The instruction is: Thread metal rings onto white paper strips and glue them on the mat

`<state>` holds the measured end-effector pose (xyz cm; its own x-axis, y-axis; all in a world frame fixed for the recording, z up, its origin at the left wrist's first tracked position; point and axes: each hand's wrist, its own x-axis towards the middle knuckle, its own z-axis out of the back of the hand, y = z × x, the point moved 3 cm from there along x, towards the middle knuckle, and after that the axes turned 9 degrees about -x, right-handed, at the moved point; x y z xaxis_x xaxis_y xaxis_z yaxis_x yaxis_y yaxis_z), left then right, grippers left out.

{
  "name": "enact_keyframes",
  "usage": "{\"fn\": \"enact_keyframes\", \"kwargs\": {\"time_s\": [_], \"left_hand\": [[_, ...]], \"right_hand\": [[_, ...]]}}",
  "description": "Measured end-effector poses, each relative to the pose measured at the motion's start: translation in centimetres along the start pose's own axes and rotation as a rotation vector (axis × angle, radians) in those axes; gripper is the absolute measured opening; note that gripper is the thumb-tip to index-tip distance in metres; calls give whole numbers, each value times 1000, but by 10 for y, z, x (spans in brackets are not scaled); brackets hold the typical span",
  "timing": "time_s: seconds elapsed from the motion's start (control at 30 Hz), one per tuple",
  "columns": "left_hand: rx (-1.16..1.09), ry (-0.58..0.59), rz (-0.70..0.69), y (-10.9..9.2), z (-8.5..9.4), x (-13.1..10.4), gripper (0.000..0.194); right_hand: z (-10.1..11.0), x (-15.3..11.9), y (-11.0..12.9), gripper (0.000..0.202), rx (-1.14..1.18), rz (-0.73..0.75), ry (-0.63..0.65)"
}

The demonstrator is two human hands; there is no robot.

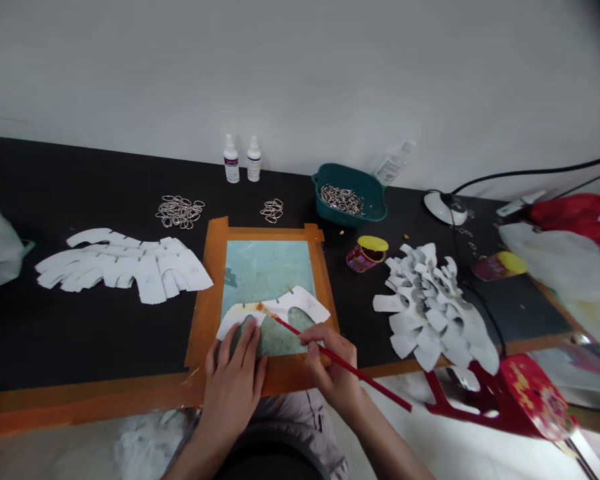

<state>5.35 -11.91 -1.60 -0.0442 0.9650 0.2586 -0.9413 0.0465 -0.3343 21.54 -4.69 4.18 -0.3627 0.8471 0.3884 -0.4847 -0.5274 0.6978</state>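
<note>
A white curved cut-out piece [300,305] lies on a pale green board [267,267] framed with brown tape. My left hand [235,373] lies with fingers stretched out, their tips pressing the lower left edge of the piece. Between the fingers of my right hand [333,367] is a long red-handled brush [360,375]. Its tip, with something yellowish-brown on it, touches the upper left part of the piece. Small dark slits show along the piece's upper edge.
Similar white pieces [125,263] overlap at the left; another heap [433,307] lies right. Metal rings [180,212] sit behind the board, near two white bottles [231,160]. A green basin [350,212] holds metal parts. An open tin [364,257] stands right; a red stool [535,393] stands below.
</note>
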Motion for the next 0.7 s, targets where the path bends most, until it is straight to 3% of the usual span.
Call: {"fn": "enact_keyframes", "kwargs": {"time_s": [0.33, 0.7], "left_hand": [[35, 27, 23, -5, 0, 3, 43], [35, 15, 4, -5, 0, 3, 42]], "right_hand": [[11, -8, -8, 14, 36, -29, 0], [-5, 3, -5, 13, 31, -54, 43]]}}
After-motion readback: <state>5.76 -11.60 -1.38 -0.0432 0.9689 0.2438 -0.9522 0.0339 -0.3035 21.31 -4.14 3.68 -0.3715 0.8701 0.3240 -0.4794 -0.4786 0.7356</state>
